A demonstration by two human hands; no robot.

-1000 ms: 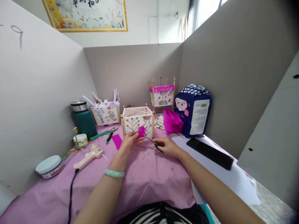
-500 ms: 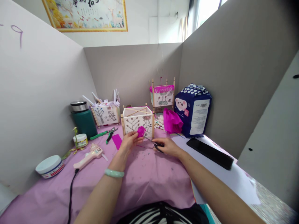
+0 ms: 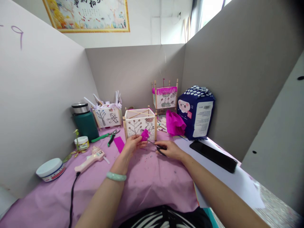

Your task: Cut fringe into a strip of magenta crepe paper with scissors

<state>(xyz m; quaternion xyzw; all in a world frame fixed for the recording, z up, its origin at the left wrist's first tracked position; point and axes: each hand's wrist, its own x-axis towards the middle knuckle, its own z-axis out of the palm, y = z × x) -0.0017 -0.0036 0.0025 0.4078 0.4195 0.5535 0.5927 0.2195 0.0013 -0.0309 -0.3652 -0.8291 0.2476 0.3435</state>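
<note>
A pinkish-purple cloth (image 3: 166,183) covered the worktop (image 3: 47,205), boxed in by grey partitions (image 3: 135,69), with a gold-framed picture (image 3: 87,14) on the wall beyond. A green bottle (image 3: 86,126), a pale glue gun (image 3: 89,161) and green-handled cutters (image 3: 100,137) lay or stood to the left; a blue package (image 3: 197,110) and a black slab-like object (image 3: 213,156) were to the right, the latter on white paper (image 3: 228,190). A white-panelled box (image 3: 135,126) with wooden corner posts stood just beyond the hands.

Both forearms reached forward over the cloth, angling inward. The left hand (image 3: 131,146) wore a pale green bangle (image 3: 116,176) at its wrist; the right hand (image 3: 172,149) faced it.

The left fingers were pinched together on a small magenta piece (image 3: 145,135), which stuck out past their tips, fringed, in front of the box. The right fingers were curled round the black handles of the scissors (image 3: 161,151), whose blades pointed at the piece's near edge; whether they touched it was too small to tell.
</note>
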